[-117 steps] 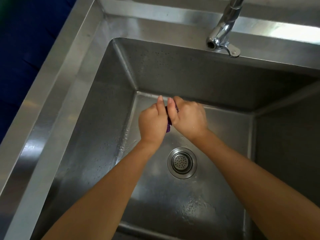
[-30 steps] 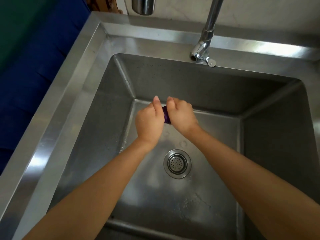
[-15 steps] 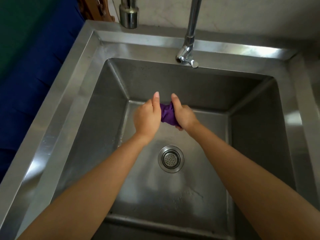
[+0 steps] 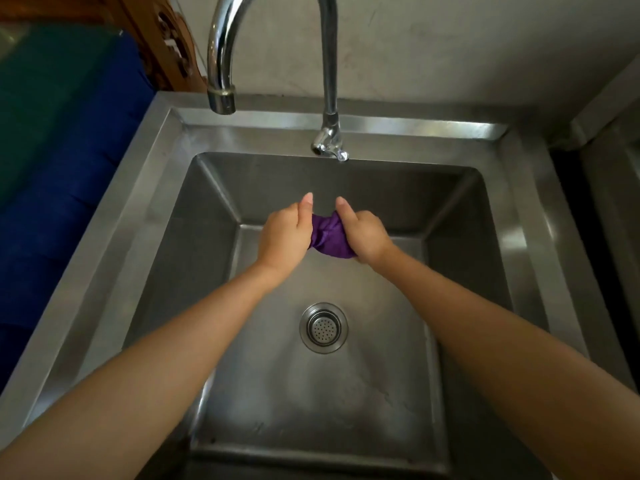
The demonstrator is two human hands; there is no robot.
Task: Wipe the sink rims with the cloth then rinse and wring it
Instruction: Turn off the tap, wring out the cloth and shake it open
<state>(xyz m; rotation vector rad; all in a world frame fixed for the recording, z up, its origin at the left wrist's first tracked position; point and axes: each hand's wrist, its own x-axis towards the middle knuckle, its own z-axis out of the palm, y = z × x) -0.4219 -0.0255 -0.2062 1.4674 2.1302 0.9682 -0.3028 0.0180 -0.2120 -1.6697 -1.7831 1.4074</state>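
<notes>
The steel sink (image 4: 138,220) lies under a tap (image 4: 328,81) with no water running that I can see. Over the basin's far end, so drips fall inside, the left hand (image 4: 285,233) and right hand (image 4: 367,233) each clench one end of the purple cloth (image 4: 329,237), bunched between them for wringing.

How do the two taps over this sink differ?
The gooseneck spout is thick and curved, ending open above the back rim of the sink. The thin tap runs straight down to a small valve at the basin's edge. Both are shiny metal, and neither shows running water.
</notes>
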